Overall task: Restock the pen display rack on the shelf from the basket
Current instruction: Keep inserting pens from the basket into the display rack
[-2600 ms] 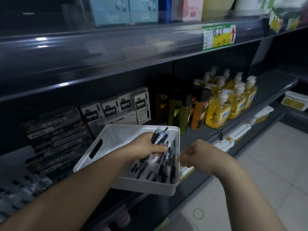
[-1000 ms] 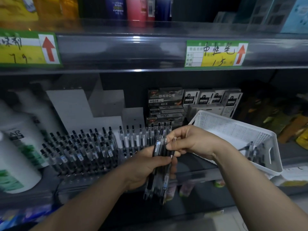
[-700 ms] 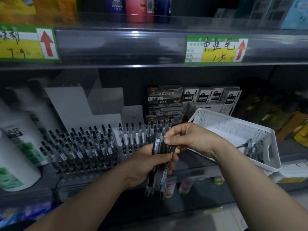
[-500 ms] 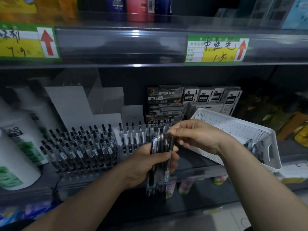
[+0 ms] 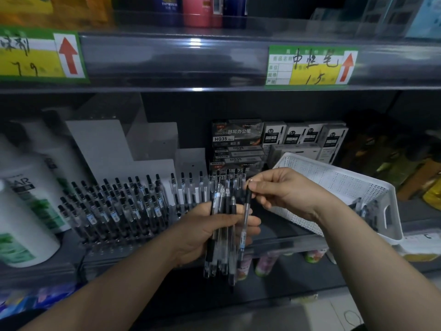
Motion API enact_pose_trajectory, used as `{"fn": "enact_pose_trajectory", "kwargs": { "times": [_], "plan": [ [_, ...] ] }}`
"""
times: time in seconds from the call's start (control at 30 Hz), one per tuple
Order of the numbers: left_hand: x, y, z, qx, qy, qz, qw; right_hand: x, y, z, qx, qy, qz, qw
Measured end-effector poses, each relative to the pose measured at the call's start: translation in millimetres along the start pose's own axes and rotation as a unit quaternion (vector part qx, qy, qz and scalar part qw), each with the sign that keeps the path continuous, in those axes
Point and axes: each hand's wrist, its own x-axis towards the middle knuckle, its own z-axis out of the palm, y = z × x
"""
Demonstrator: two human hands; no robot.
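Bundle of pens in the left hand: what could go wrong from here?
The left hand grips the bundle of pens only around the middle; if the right hand, pinching a single pen by its top, pulls it free, neighbours might slip out and drop. The pen display rack is crowded on its left, so pushing a pen in there could knock others askew. The basket sits near the edge of the shelf; a bumped arm might tip it.

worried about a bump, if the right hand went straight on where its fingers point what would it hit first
Probably the tops of the pen bundle in the left hand: the right hand, pinching one pen, points left at them. The pen rack stands beyond, though depth is unclear.
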Motion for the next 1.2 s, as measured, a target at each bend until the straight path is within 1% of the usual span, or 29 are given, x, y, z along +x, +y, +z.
{"fn": "enact_pose_trajectory", "kwargs": {
  "times": [0.13,0.2,0.3,0.4,0.47,0.5,0.57,0.63,0.77,0.87,0.97,1.07,1.2],
  "plan": [
    [0,0,0,0.003,-0.010,-0.007,1.000,0,0,4,-0.007,-0.017,0.005,1.000],
    [1,1,0,-0.003,-0.002,-0.005,1.000,0,-1,3,0.000,-0.002,0.002,1.000],
    [2,1,-2,-0.029,0.026,-0.007,0.999,1,-5,-5,0.060,0.082,-0.037,0.994],
    [2,4,-4,-0.042,0.058,0.012,0.997,0,-8,-14,0.120,0.195,-0.086,0.970],
    [2,7,-4,-0.056,0.072,0.033,0.995,-2,-9,-15,0.142,0.238,-0.103,0.955],
    [3,8,-4,-0.064,0.081,0.044,0.994,-4,-8,-14,0.147,0.242,-0.104,0.953],
    [6,8,-3,-0.073,0.105,0.064,0.990,-9,-6,-8,0.144,0.216,-0.088,0.962],
    [9,9,-2,-0.092,0.128,0.081,0.984,-15,-3,1,0.116,0.170,-0.062,0.977],
    [10,13,0,-0.134,0.151,0.094,0.975,-17,7,17,-0.016,0.080,-0.017,0.997],
    [12,13,0,-0.135,0.142,0.100,0.975,-19,11,24,-0.099,0.017,-0.001,0.995],
    [16,13,2,-0.133,0.145,0.099,0.976,-18,9,25,-0.145,-0.014,-0.001,0.989],
    [19,13,-1,-0.138,0.157,0.104,0.972,-15,9,24,-0.153,-0.038,0.013,0.987],
    [23,18,-7,-0.153,0.161,0.126,0.967,-12,17,23,-0.113,-0.071,0.058,0.989]
  ]
}}
